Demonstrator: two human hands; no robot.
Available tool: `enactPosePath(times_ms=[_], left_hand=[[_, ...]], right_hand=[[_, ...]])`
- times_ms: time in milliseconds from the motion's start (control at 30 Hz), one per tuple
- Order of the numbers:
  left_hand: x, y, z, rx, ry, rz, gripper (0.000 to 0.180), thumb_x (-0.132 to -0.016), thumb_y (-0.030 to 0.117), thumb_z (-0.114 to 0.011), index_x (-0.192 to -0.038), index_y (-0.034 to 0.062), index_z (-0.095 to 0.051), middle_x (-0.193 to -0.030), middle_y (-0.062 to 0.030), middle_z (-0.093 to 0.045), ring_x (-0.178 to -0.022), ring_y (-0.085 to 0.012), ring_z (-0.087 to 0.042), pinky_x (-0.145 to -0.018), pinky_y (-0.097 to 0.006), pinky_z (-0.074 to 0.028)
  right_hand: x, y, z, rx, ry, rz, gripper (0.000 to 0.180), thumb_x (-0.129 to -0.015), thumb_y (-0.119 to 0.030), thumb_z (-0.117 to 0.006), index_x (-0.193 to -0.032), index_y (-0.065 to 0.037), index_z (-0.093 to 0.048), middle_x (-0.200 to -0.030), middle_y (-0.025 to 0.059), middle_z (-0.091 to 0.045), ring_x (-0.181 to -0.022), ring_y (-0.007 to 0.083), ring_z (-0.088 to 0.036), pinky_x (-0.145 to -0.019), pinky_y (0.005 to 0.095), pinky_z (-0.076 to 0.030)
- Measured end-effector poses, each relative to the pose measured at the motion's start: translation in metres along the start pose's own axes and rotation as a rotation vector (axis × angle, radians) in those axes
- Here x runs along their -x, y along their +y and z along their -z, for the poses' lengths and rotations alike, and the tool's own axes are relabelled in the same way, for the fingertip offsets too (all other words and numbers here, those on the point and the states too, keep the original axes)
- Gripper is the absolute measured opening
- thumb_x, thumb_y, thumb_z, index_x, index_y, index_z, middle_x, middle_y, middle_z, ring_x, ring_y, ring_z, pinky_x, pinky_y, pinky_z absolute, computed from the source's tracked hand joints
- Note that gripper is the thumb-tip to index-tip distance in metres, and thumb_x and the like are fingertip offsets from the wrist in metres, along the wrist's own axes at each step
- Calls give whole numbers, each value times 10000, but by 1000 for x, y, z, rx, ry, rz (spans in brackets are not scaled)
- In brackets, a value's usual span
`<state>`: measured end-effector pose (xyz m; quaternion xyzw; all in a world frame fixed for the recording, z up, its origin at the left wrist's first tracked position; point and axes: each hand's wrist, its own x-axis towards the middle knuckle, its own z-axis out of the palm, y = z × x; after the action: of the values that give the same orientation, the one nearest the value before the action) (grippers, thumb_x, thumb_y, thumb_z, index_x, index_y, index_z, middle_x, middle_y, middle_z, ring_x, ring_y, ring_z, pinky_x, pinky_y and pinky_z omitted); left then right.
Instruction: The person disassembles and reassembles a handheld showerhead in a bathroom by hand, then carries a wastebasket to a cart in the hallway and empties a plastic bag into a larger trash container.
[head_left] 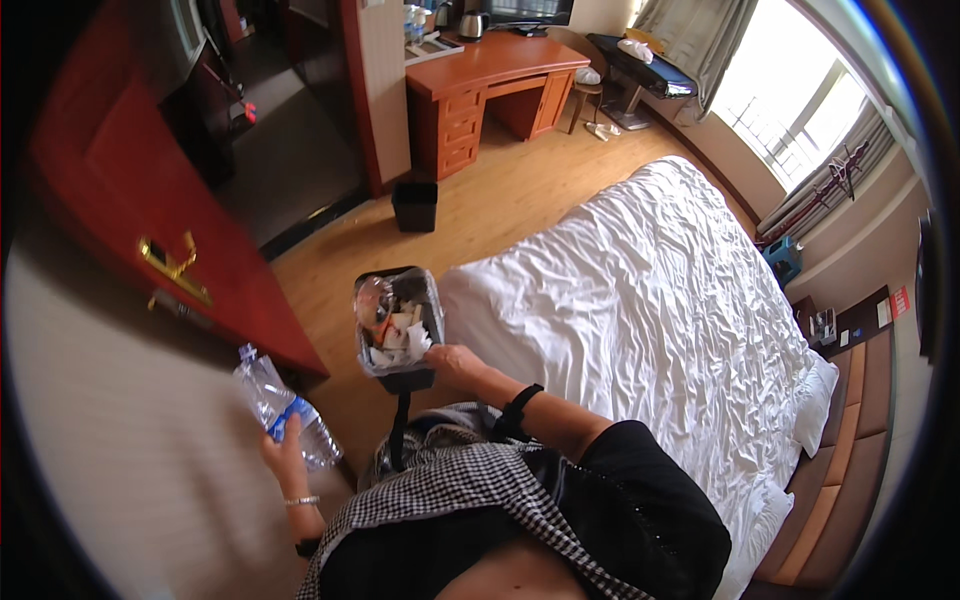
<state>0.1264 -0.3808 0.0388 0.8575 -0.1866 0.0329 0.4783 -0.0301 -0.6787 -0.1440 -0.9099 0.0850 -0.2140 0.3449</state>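
Observation:
My left hand (284, 455) is wrapped round a large clear plastic bottle (265, 385) with a blue label and a blue cap. The bottle tilts, its cap end up toward the left by the wall. My right hand (455, 366) grips the near rim of a dark trash bin (405, 380) lined with a clear bag. Inside the bin lie crumpled white tissues (400, 335) and a clear crinkled plastic piece (375, 300). My right fingers are partly hidden at the rim.
A bed (600, 270) with rumpled white sheets fills the right side. An open red door (150, 210) stands at the left. Ahead, a second black bin (415, 207) is on the wood floor, near a wooden desk (460, 130) with a kettle (472, 26).

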Motion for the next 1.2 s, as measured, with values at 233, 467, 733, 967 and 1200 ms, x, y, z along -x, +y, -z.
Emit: enactPosePath(times_ms=[233,467,733,967,1200], left_hand=[[-49,-25,-23,-31,27,-10,375,-775,233,-774,-1015,-14,-627,-976,-88,-656,-876,-192,-608,-825,-334,-476],[-142,37,-81,224,15,-38,354,-780,247,-780,-956,-8,-606,-912,-72,-645,-816,-160,-583,-769,-319,-474],[-231,43,-106,255,16,26,389,-812,266,-745,-1023,-45,-644,-939,-89,-683,-812,-161,-623,-757,-312,-491],[-287,47,-95,250,202,101,376,-854,293,-698,-998,-51,-647,-930,-94,-678,-787,-151,-646,-686,-270,-516],[-301,93,-110,265,366,185,295,-853,276,-699,-926,-8,-664,-814,-30,-669,-681,-84,-595,-618,-254,-476]], right_hand=[[-67,37,-11,-88,-8,-37,108,-804,-119,-539,-865,-37,-570,-823,145,-587,-813,351,-621,-696,424,-509],[-139,80,30,107,-58,-121,118,-832,-121,-501,-846,-28,-572,-813,181,-607,-792,377,-623,-676,440,-505],[-202,104,33,8,98,-124,147,-869,-156,-481,-865,-36,-565,-837,188,-609,-766,396,-610,-660,457,-497],[-294,128,36,-166,31,-77,191,-886,-179,-434,-833,-25,-533,-826,190,-578,-793,401,-586,-669,454,-473],[-366,179,62,27,-43,143,119,-840,-150,-497,-816,-53,-562,-809,169,-611,-765,372,-621,-641,447,-512]])
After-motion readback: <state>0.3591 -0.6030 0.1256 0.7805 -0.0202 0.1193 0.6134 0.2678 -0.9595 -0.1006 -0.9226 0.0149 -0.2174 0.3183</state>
